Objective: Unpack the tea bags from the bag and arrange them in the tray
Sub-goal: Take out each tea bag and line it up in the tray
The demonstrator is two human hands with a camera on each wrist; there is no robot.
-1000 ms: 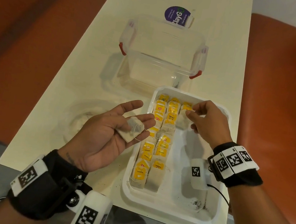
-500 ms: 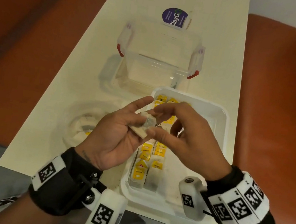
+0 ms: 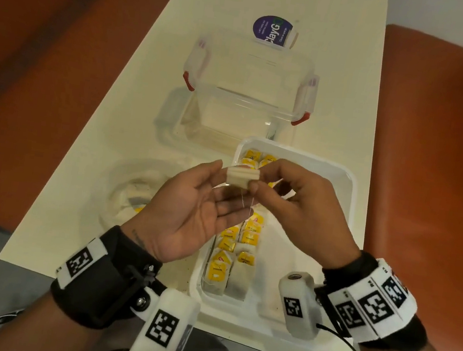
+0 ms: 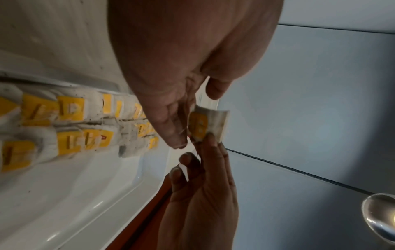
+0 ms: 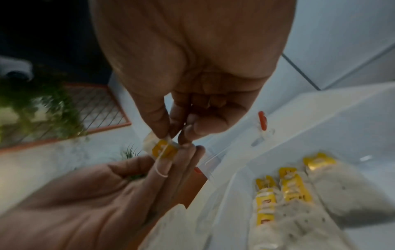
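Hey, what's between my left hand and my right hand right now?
One tea bag, seen in the head view: the right hand pinches one end, and the left hand touches the other end with straight fingers.

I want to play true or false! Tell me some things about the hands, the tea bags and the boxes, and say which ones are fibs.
1. The right hand pinches a tea bag. True.
2. That tea bag's tag is blue. False: its tag is yellow.
3. The left hand is a tight fist. False: its palm faces up with the fingers straight.
4. The white tray holds rows of tea bags. True.
5. The clear container with red clips is full of tea bags. False: no tea bags show inside it.
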